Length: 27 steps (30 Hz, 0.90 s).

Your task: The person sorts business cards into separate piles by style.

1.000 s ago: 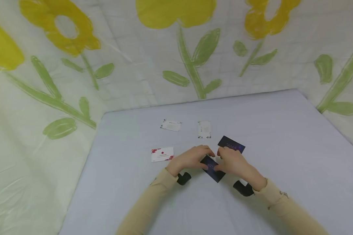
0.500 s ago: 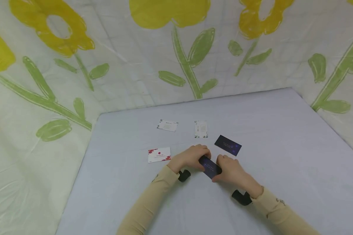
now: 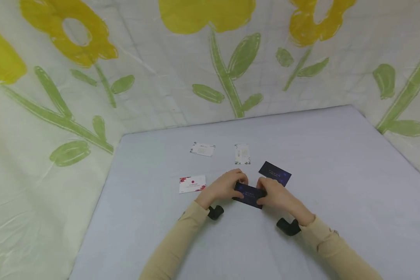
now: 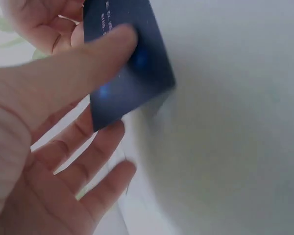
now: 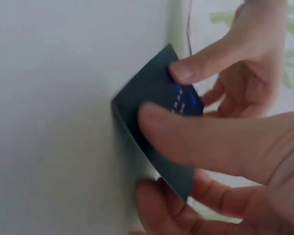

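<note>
Between my two hands is a dark blue business card with small pale print and bluish glows. At its left end my left hand pinches it, thumb on the printed face and fingers behind, as the left wrist view of the card shows. My right hand pinches the opposite end in the same way; in the right wrist view the thumb lies across the card. Just beyond the right hand, a second dark blue card lies on the table, its lower edge partly covered by that hand.
A white card with red corners lies left of my hands. Farther back are two white cards with dark floral corners, one sideways and one upright. The pale table meets a flower-printed curtain behind.
The held dark card has turned from a steep diagonal to nearly level, its left end still in my left hand. My right hand's grip has shifted along with it. The cards on the table stay put.
</note>
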Motion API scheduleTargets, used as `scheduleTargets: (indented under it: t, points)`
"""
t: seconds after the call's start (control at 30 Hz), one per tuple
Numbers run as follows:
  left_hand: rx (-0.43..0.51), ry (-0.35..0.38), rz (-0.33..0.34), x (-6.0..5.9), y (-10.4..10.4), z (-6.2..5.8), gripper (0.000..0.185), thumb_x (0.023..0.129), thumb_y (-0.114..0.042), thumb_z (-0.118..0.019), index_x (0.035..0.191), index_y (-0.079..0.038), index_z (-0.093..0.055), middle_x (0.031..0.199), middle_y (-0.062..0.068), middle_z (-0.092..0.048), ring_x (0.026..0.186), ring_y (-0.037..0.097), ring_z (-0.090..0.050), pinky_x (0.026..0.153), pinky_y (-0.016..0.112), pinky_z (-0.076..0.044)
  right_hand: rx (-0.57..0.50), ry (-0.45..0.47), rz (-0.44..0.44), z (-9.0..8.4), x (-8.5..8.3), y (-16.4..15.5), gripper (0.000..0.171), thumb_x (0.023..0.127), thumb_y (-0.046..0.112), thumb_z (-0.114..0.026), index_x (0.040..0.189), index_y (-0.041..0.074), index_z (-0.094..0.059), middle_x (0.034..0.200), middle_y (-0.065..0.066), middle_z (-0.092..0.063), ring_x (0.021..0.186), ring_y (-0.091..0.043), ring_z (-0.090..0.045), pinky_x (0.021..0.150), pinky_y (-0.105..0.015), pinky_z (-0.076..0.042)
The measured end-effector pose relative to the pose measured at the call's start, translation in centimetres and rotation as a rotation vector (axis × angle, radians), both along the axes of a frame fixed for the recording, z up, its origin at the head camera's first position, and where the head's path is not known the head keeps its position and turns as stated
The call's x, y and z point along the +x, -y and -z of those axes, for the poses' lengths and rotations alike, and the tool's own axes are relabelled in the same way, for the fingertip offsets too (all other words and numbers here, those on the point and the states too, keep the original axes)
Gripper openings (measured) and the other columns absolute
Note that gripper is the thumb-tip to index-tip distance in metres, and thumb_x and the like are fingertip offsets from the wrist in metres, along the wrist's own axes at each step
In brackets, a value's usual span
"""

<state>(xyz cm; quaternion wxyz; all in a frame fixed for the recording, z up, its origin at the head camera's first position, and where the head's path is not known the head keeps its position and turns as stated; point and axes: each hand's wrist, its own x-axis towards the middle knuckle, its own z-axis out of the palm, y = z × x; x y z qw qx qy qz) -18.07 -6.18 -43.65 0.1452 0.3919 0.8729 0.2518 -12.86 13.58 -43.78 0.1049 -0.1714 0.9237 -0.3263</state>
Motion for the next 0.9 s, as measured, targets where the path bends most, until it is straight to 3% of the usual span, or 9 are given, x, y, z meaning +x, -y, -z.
scheduleTargets:
  t: [0.13,0.3,0.5,0.7,0.9]
  points:
    - [0.175,0.081,-0.046,-0.4,1.3,0.1,0.018,0.081,-0.001,-0.069,0.096,-0.004,-0.06,0.093,0.005,-0.059,0.086,0.017,-0.054,0.075,0.024,-0.046,-0.114,-0.027,-0.005,0.2,-1.2,0.4,0.017,0.079,-0.001,-0.067,0.087,0.002,-0.053,0.078,-0.004,-0.058,0.066,-0.014,-0.05,0.057,-0.028,-0.042]
    - [0.277,0.076,-0.129,-1.5,3.4,-0.1,0.016,0.082,0.001,-0.066,0.097,-0.002,-0.063,0.094,0.008,-0.062,0.084,0.019,-0.057,0.071,0.024,-0.048,-0.189,-0.085,0.039,-0.1,-2.9,1.6,0.015,0.083,0.003,-0.066,0.092,-0.002,-0.055,0.075,-0.006,-0.058,0.065,-0.014,-0.051,0.056,-0.027,-0.042]
    - [0.276,0.049,-0.275,-2.4,5.1,-0.2,0.016,0.082,-0.001,-0.067,0.097,-0.004,-0.065,0.092,0.008,-0.061,0.081,0.019,-0.058,0.071,0.025,-0.048,-0.229,-0.081,0.126,0.2,-5.3,3.4,0.02,0.081,0.008,-0.069,0.093,-0.002,-0.056,0.08,-0.009,-0.056,0.073,-0.019,-0.054,0.065,-0.031,-0.044]
    - [0.24,0.067,-0.411,-2.3,5.7,0.3,0.016,0.08,0.0,-0.07,0.094,0.0,-0.063,0.087,0.01,-0.059,0.076,0.018,-0.053,0.069,0.026,-0.045,-0.195,-0.024,0.168,1.4,-6.7,4.8,0.023,0.08,0.009,-0.071,0.091,-0.002,-0.055,0.077,-0.008,-0.054,0.069,-0.018,-0.051,0.061,-0.028,-0.042]
    - [0.155,0.008,-0.463,-2.3,5.8,0.8,0.014,0.079,0.0,-0.07,0.091,0.001,-0.063,0.082,0.009,-0.057,0.074,0.017,-0.049,0.067,0.026,-0.041,-0.125,-0.025,0.17,1.7,-7.0,6.0,0.022,0.079,0.009,-0.071,0.088,-0.001,-0.053,0.073,-0.007,-0.052,0.065,-0.018,-0.047,0.057,-0.027,-0.038]
